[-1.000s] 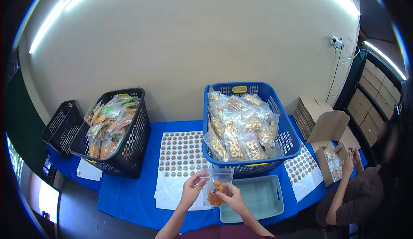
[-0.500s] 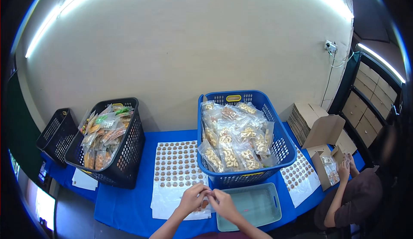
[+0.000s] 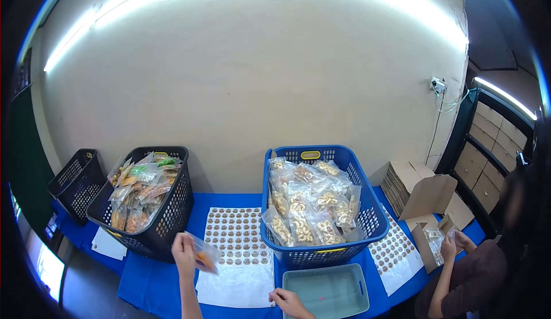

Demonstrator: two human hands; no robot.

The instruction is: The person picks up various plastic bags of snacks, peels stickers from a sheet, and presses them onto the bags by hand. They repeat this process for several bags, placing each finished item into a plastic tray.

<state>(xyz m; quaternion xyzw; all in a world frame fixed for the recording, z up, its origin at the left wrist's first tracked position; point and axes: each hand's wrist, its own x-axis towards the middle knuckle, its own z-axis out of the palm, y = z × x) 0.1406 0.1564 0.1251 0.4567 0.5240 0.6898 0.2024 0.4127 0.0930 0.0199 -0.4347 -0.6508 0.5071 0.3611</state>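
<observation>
My left hand (image 3: 185,255) is closed on the edge of a clear plastic packet (image 3: 205,257) with orange-brown pieces inside. It is raised between the black basket and the sticker sheet (image 3: 238,287), a white sheet with rows of round brown stickers and a bare lower part. My right hand (image 3: 288,303) has its fingers curled together by the sheet's lower right corner, near the green tray (image 3: 353,279). Whatever its fingertips pinch, if anything, is too small to make out.
A black basket (image 3: 172,216) of mixed packets stands left, a smaller black basket (image 3: 77,184) beyond it. The blue basket (image 3: 367,204) holds cashew packets. At right are another sticker sheet (image 3: 396,256), flat cartons (image 3: 396,187), and a co-worker's hands (image 3: 453,244) at an open box (image 3: 426,241).
My hands, together over the sheet before, have parted. The left has moved left with the packet; the right has come down toward the sheet's lower corner. The whole view has tilted upward slightly.
</observation>
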